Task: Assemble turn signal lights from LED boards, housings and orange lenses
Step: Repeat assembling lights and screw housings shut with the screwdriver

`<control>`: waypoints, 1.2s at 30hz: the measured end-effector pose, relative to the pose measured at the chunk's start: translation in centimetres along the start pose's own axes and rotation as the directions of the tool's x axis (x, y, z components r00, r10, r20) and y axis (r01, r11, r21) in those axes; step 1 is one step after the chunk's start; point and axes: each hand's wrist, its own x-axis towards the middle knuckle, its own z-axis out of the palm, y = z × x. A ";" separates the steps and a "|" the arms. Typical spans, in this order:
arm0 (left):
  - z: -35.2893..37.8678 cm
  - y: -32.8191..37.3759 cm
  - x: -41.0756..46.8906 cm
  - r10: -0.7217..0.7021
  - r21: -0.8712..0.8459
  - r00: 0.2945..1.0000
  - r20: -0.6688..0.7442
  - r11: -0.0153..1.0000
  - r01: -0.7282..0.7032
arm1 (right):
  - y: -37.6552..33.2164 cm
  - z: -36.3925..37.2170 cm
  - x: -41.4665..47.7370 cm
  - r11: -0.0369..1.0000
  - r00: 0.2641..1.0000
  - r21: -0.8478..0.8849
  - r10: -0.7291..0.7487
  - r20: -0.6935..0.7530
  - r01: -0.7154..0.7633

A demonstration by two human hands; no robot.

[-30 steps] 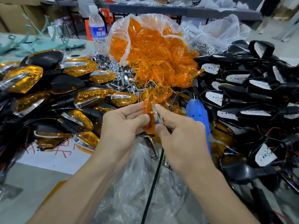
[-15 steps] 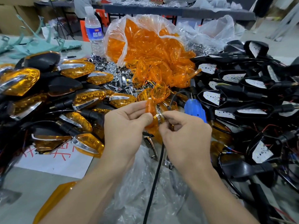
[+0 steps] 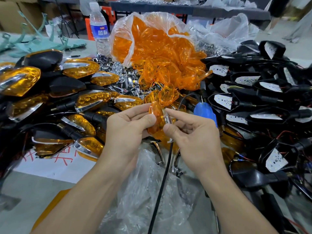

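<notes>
Two parts meet on the near side of the bag of lenses (image 3: 152, 39): my left hand (image 3: 128, 130) grips an orange lens (image 3: 156, 119) by its rim, and my right hand (image 3: 190, 137) pinches a chrome strip (image 3: 168, 118) touching it. I'd seat the strip squarely, pressing gently.

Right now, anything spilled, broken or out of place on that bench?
Only the clear bag: orange lenses spill from its open mouth, beside loose chrome parts. A black cable runs up between the forearms. The left hand grips the held lens, and the right hand pinches a chrome trim. No damage visible.
</notes>
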 end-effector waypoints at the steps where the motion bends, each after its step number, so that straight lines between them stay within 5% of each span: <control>1: 0.0 -0.1 0.0 -0.002 0.006 1.000 0.005 1.000 0.002 | 0.1 0.0 0.1 1.000 1.000 0.014 0.001 0.001 -0.001; 13: 0.1 -0.1 -0.3 -0.004 0.018 1.000 0.023 1.000 0.004 | 1.4 0.5 0.7 0.975 0.998 0.212 0.063 0.003 -0.063; 26: 0.7 -0.2 -1.4 0.110 0.038 0.994 -0.028 0.993 -0.109 | 0.1 0.7 -0.8 0.997 0.996 0.053 -0.059 -0.068 0.063; 36: 1.8 -0.4 -2.1 0.300 0.288 0.952 -0.066 0.919 -0.270 | 0.4 1.4 -1.0 0.997 0.994 0.036 -0.060 -0.091 0.064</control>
